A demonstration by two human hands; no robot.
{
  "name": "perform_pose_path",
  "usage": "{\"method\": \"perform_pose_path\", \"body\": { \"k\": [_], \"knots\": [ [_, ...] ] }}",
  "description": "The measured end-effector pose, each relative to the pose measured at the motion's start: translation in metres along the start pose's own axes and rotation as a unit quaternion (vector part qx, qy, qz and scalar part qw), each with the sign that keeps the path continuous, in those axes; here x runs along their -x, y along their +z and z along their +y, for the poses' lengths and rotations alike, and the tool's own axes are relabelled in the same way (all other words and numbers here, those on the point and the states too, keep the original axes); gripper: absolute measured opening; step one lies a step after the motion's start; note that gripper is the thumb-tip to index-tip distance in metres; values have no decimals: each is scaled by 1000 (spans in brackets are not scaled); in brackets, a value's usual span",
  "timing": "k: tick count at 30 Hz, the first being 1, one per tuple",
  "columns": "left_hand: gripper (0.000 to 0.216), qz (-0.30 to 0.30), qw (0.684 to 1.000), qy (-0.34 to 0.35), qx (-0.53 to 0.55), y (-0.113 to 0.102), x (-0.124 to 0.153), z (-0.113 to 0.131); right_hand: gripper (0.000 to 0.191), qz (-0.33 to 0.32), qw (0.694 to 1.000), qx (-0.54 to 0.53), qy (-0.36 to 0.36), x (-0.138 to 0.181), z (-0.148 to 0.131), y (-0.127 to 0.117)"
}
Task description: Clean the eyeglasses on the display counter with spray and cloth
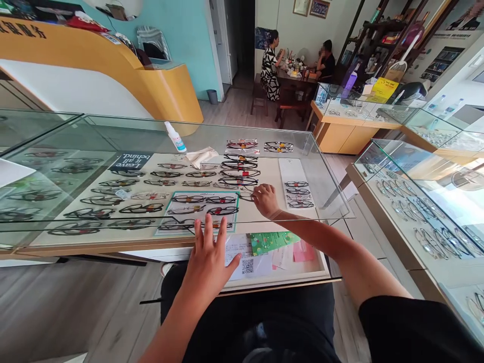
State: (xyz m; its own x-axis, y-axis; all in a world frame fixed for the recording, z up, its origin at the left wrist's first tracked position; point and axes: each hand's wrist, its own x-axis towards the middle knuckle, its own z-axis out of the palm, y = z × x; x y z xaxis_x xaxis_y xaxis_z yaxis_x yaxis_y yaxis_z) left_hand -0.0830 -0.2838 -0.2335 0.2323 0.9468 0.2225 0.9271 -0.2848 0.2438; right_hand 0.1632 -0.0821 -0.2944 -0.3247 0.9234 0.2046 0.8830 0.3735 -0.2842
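My right hand (266, 200) reaches into the glass display case (189, 128), fingers curled and closed on a thin-framed pair of eyeglasses (247, 195). This pair is at the lower end of a column of eyeglasses (240, 173), just left of my hand. My left hand (209, 257) is open at the front of the case, fingers spread, holding nothing. Beyond its fingertips, several eyeglasses (188, 199) lie on a teal-bordered sheet (237, 214). More frames (141, 207) lie in rows farther left. To the right, several pairs rest on a white tray (291, 169).
A white spray bottle (176, 137) and a crumpled cloth (202, 157) are near the back. An open drawer (276, 286) with papers juts out below my hands. Another display case (412, 212) is at right. Two people (270, 65) sit at a far table.
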Motion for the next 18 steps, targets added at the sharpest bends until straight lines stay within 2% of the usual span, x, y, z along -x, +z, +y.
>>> {"method": "perform_pose_path", "body": {
  "k": [4,8,13,18],
  "knots": [
    [105,9,1000,11,-12,0,4,1,32,61,997,18,39,-28,20,20],
    [107,20,999,15,-22,4,7,-3,30,107,988,38,107,-47,57,23],
    [114,42,998,25,-30,10,9,-7,36,137,976,71,156,-64,125,1],
    [111,32,997,25,-60,5,8,-4,40,110,977,105,147,-60,186,-23]
  ]
}}
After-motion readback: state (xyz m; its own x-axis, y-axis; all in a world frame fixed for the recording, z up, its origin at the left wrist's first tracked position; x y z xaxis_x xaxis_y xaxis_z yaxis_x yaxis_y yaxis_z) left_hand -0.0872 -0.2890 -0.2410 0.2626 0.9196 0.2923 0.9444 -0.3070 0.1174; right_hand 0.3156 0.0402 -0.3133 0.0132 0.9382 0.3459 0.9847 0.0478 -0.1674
